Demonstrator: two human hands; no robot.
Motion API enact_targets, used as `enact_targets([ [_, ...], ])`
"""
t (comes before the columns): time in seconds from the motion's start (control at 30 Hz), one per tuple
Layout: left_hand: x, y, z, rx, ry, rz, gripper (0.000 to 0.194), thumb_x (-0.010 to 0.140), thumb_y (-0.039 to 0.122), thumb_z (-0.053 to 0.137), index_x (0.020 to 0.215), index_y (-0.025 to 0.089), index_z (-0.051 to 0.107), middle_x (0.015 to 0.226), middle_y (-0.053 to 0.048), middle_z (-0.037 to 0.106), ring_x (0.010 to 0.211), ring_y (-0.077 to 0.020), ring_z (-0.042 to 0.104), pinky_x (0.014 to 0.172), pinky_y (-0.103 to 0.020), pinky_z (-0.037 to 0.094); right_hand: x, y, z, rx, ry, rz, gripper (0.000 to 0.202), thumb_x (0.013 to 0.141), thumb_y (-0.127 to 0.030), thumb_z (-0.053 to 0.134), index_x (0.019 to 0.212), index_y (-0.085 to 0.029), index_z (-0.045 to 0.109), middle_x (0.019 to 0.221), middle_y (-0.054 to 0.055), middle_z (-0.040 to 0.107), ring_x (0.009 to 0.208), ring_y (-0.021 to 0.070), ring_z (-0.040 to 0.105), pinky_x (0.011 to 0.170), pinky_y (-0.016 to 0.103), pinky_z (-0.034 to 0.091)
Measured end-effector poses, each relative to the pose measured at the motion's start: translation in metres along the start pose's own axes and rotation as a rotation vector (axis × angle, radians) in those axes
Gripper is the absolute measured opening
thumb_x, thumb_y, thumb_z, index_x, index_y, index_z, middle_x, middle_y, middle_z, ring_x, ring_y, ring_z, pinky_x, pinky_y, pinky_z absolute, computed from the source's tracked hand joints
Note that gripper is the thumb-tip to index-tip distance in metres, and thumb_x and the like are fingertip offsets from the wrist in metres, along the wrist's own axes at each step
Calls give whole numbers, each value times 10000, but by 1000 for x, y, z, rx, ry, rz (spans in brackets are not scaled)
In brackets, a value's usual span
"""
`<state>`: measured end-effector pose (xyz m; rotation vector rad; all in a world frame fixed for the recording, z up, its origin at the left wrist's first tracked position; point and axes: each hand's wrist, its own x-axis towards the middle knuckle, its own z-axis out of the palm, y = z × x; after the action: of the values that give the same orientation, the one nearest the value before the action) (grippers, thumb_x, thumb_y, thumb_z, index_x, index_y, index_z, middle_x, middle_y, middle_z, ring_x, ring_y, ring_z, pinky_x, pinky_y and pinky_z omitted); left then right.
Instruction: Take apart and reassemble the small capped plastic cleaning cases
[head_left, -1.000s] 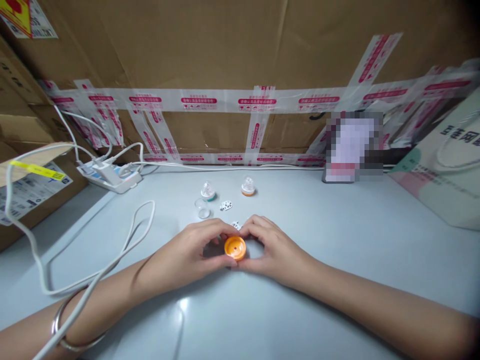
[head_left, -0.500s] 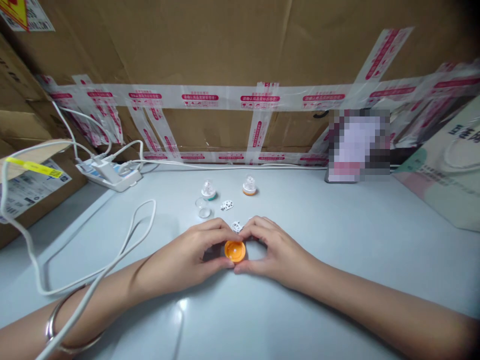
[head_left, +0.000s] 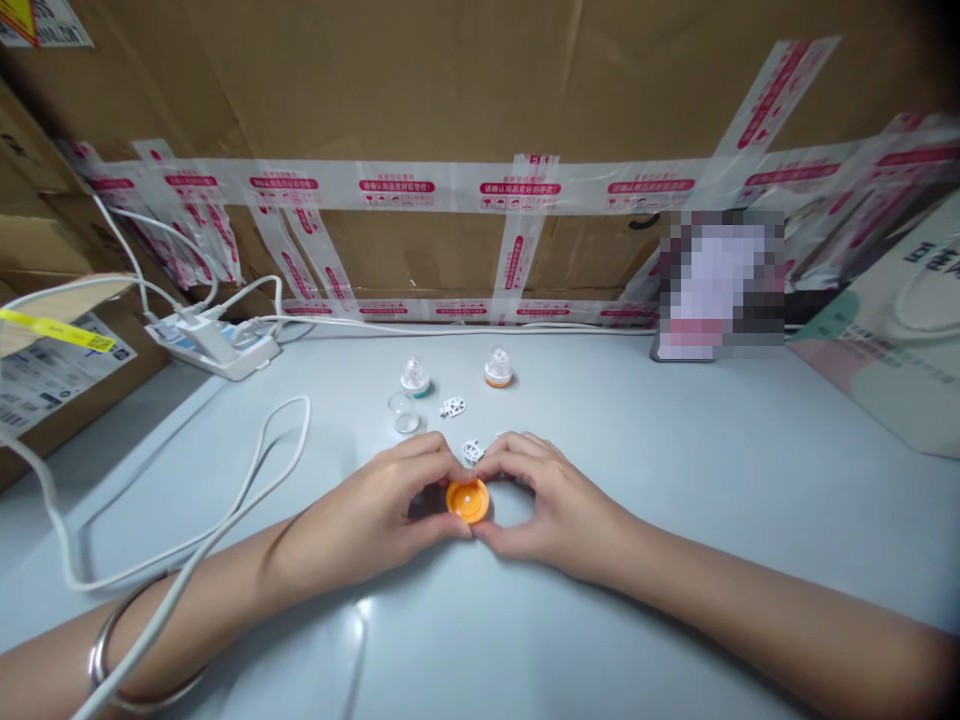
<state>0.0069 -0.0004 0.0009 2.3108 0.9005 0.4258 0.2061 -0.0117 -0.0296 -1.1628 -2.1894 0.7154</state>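
Between my two hands is a small round orange plastic cup, its hollow side facing up. My left hand pinches it from the left, thumb at the near edge and fingers at the far edge. My right hand closes on it from the right in the same way. Just beyond my fingertips lies a small white openwork plastic piece, partly hidden. A second white openwork piece lies farther back. Beside it is a clear dome.
Two small clear-domed toys, one with a teal base and one with an orange base, stand behind. A power strip with cables is at the left; a white cable crosses my left forearm. A phone leans against the cardboard box.
The view has shifted slightly. Both hands stay around the orange cup; my right thumb has moved a little at its near edge.
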Motion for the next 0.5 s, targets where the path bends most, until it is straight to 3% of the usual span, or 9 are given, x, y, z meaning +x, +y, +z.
enact_targets([
  [0.5, -2, 0, 1, -88, 42, -14, 220, 803, 188, 628, 1018, 204, 588, 949, -12, 623, 856, -138, 578, 782, -251, 455, 0, -2, -3, -21, -12, -28, 302, 637, -206, 694, 926, -187, 610, 859, 39, 607, 852, 204, 556, 786, 364, 418],
])
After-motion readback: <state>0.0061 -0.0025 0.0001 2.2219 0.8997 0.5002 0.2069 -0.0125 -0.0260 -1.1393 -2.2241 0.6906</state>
